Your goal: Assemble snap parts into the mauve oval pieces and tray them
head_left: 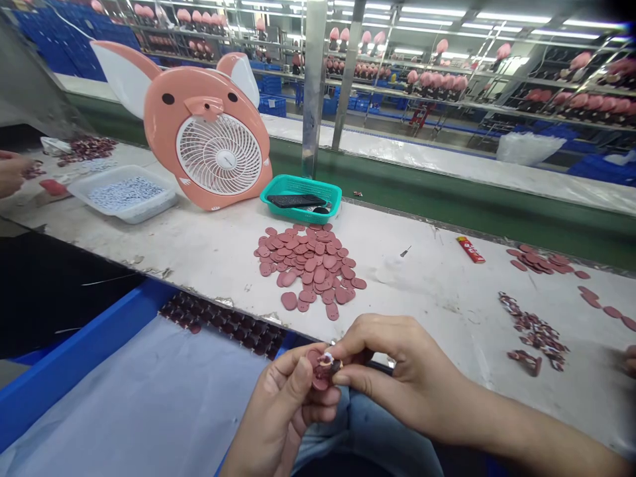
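My left hand point(285, 404) pinches a reddish-brown oval disc point(319, 382) between thumb and fingers, just above my lap. Against the disc's face, the thumb and forefinger of my right hand point(405, 377) grip a small painted figurine piece point(326, 360) in brown and white. My fingertips partly cover both pieces. On the table beyond my hands lies a heap of similar oval discs point(311, 265), some with small holes. To the right is a cluster of small brown-and-white figurine pieces point(536, 331).
A pink pig-shaped fan point(206, 132) stands behind a green basket point(301, 211) holding a phone. A white tray point(124, 192) sits left; a red wrapper point(470, 250) lies right. Below the table edge is a blue crate point(89, 344) with rows of pieces. Other people's hands show at both sides.
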`<action>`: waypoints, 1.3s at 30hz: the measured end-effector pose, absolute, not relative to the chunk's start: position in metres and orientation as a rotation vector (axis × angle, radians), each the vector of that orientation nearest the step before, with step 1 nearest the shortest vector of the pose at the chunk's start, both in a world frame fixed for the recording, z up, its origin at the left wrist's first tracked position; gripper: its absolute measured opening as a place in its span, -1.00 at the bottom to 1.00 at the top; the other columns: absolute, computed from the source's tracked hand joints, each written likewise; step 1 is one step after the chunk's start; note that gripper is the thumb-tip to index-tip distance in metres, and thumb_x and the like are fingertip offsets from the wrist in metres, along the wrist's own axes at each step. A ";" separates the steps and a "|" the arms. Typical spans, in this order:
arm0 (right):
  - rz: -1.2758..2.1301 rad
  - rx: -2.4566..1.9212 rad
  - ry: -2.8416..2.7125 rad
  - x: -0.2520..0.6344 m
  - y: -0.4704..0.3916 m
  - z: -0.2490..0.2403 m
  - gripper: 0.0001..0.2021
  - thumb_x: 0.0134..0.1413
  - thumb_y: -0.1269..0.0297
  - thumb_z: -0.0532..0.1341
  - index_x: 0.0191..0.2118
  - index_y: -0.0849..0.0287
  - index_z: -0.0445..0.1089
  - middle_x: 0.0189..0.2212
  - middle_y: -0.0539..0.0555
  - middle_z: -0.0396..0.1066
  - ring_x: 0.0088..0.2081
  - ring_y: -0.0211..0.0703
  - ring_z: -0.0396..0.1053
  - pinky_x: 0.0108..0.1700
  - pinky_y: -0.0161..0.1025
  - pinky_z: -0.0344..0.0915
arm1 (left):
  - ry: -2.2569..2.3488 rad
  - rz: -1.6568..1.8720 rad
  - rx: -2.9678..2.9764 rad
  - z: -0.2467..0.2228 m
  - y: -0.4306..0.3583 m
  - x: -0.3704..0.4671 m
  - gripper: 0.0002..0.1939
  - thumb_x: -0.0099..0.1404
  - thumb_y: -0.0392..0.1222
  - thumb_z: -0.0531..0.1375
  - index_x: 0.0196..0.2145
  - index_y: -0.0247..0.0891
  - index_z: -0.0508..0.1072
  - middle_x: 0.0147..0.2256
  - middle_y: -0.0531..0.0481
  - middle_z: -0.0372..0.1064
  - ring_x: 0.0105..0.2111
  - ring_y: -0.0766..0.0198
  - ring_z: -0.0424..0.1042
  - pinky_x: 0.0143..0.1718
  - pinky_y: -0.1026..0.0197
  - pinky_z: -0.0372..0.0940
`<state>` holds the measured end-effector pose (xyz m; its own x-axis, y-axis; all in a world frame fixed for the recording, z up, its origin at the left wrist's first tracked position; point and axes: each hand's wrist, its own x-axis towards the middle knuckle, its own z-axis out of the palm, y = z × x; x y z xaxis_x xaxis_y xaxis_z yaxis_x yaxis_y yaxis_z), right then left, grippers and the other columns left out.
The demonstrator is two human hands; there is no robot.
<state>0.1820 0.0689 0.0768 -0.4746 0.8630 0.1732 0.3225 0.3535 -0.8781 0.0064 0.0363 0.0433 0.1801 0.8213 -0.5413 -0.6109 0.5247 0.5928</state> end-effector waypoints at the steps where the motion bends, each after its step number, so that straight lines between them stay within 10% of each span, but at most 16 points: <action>1: 1.084 -1.025 -1.974 0.182 0.070 0.077 -0.95 0.17 0.44 0.31 -0.26 0.20 0.55 -0.39 0.04 0.55 -0.36 -0.26 0.49 -0.28 -0.35 0.41 | 0.942 1.024 0.263 0.043 0.037 0.006 -0.58 -0.08 0.08 0.52 -0.37 -0.29 0.66 -0.55 0.05 0.53 -0.57 0.39 0.49 -0.52 0.39 0.43; 39: 1.068 -0.889 -2.117 0.176 0.071 0.090 -0.89 0.23 0.46 0.30 -0.15 0.16 0.51 -0.37 0.02 0.56 -0.34 -0.33 0.49 -0.25 -0.42 0.40 | 0.846 1.005 0.275 0.036 0.034 -0.002 -0.62 -0.10 0.04 0.53 -0.35 -0.22 0.68 -0.58 0.04 0.57 -0.58 0.34 0.50 -0.49 0.35 0.37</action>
